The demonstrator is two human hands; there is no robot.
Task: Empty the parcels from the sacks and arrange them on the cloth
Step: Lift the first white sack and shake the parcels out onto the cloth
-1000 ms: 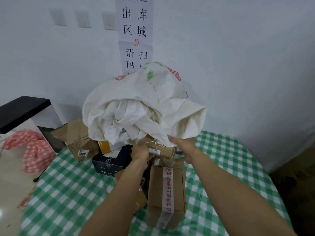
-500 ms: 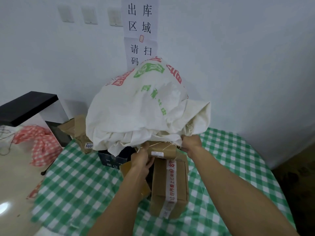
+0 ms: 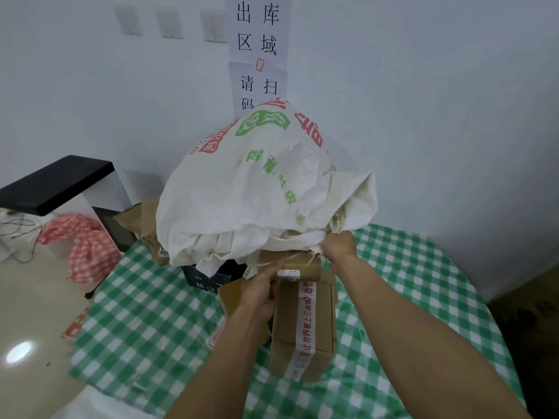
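Sack [image 3: 251, 192] hides dark box [image 3: 208, 278] top, wall notice [image 3: 258, 55] bottom; right hand [image 3: 340, 246] fingers buried in folds; label [image 3: 289, 273] on parcel [image 3: 305, 264] unreadable.

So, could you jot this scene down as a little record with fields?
Surface: green checked cloth
Sack: white sack, printed, held up over the parcels
Left hand: grips small brown parcel at the sack's mouth
Right hand: grips the sack's edge
Parcels out: taped carton, dark blue box
Aside: red checked cloth
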